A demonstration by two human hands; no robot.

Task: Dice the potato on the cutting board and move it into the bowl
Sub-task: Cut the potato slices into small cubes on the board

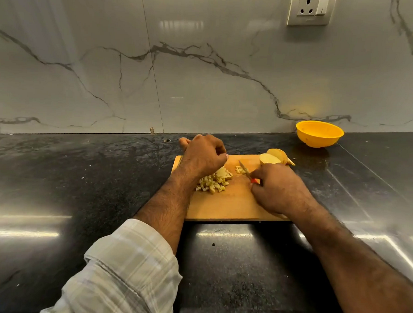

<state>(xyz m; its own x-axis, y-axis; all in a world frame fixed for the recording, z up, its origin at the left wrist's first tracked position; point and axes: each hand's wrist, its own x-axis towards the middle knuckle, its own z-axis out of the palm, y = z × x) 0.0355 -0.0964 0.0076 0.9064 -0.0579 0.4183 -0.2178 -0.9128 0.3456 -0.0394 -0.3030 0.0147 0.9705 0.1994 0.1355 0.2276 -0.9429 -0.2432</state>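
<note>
Roughly halfway: diced pile (213, 182) on cutting board (231, 205), left hand (204, 156) pinching potato piece (222, 172), right hand (279, 187) gripping knife (245, 168), potato half (272, 157) uncut, bowl (319, 134) empty.

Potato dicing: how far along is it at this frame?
Partly done. A pile of diced pieces and a few more cubes lie on the cutting board. In hand: the left hand grips a potato slice while the right hand holds the knife. Left: a large uncut potato chunk at the board's far corner, and the yellow bowl looks empty.
</note>
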